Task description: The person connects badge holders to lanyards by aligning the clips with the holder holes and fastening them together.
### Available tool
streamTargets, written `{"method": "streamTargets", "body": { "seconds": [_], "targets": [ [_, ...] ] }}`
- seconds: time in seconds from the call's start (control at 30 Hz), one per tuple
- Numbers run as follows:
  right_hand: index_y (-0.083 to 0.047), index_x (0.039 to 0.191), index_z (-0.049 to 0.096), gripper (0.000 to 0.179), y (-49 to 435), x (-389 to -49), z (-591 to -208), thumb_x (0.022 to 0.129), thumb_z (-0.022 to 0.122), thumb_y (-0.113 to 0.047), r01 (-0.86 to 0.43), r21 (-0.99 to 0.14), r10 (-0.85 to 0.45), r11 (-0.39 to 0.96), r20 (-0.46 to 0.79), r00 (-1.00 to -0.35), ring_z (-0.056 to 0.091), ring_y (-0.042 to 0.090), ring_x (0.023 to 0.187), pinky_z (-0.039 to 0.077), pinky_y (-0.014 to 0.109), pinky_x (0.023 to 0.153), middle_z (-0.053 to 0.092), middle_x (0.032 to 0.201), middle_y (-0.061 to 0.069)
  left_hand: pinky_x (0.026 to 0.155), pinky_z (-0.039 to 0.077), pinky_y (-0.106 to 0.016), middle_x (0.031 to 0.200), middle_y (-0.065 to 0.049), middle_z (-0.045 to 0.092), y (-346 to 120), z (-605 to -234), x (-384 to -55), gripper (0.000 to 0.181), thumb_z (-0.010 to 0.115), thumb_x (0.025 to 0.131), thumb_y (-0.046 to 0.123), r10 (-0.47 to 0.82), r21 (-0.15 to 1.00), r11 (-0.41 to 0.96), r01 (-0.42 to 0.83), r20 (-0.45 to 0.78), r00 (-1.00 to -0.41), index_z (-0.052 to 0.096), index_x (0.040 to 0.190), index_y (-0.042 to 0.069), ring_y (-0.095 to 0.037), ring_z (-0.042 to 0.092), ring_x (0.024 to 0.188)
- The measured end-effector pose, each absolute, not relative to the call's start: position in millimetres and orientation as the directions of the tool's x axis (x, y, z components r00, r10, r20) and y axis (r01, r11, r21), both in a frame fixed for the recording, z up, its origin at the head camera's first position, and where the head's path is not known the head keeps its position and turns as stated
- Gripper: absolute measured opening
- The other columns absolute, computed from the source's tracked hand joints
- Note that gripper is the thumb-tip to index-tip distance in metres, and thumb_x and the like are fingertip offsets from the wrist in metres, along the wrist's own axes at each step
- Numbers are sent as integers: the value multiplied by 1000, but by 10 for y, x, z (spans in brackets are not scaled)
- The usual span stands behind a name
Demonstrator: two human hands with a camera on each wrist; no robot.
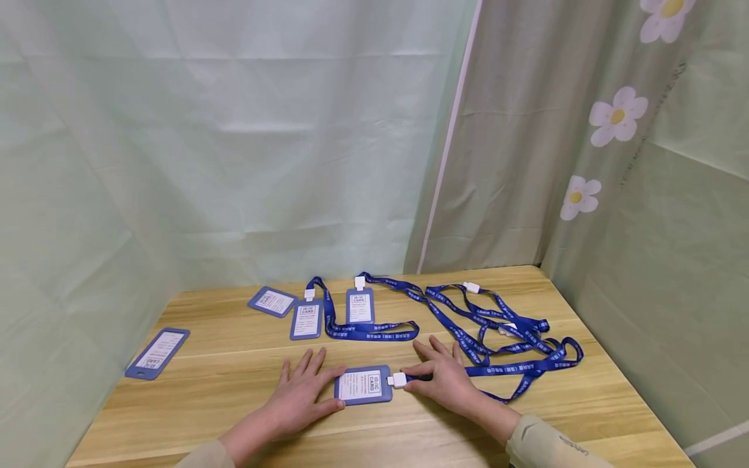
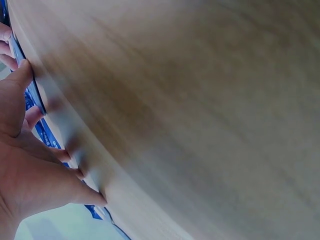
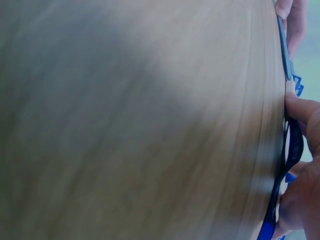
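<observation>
A blue badge holder point(image 1: 363, 385) with a white "ID/IC CARD" insert lies sideways on the wooden table. My left hand point(image 1: 298, 393) holds its left end, thumb at the near edge and index finger at the far edge, the other fingers spread on the table. A white clip point(image 1: 400, 380) sits at the holder's right end, on a blue lanyard point(image 1: 497, 370). With thumb and index finger, my right hand point(image 1: 447, 383) pinches this clip and the strap beside it. The left wrist view shows the left thumb point(image 2: 22, 75) against the holder's edge; the strap point(image 3: 295, 145) passes under the right hand.
Two badge holders point(image 1: 307, 320) point(image 1: 359, 307) with lanyards attached lie at the back. Loose holders point(image 1: 272, 301) point(image 1: 157, 353) lie back left and far left. Tangled blue lanyards point(image 1: 526, 331) with white clips point(image 1: 471, 287) cover the right side. Curtains point(image 1: 292, 162) hang behind the table.
</observation>
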State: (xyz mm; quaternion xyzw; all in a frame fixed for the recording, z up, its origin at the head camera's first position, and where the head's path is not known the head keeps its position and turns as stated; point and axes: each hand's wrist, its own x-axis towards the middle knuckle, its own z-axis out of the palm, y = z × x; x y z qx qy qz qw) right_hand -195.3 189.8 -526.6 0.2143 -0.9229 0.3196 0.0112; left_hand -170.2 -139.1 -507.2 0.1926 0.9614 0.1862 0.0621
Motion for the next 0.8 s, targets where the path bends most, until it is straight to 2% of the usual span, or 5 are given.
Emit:
{"method": "streamTargets", "body": {
  "seconds": [0.8],
  "targets": [
    [-30, 109, 82, 29, 1865, -1973, -5300, 83, 85, -41, -377, -581, -372, 722, 134, -919, 24, 47, 150, -6, 77, 112, 49, 155, 8, 113, 2, -78, 164, -23, 27, -1370, -5059, -1704, 63, 69, 92, 58, 382, 392, 859, 329, -65, -922, 57, 147, 30, -50, 16, 151]
  ]
}}
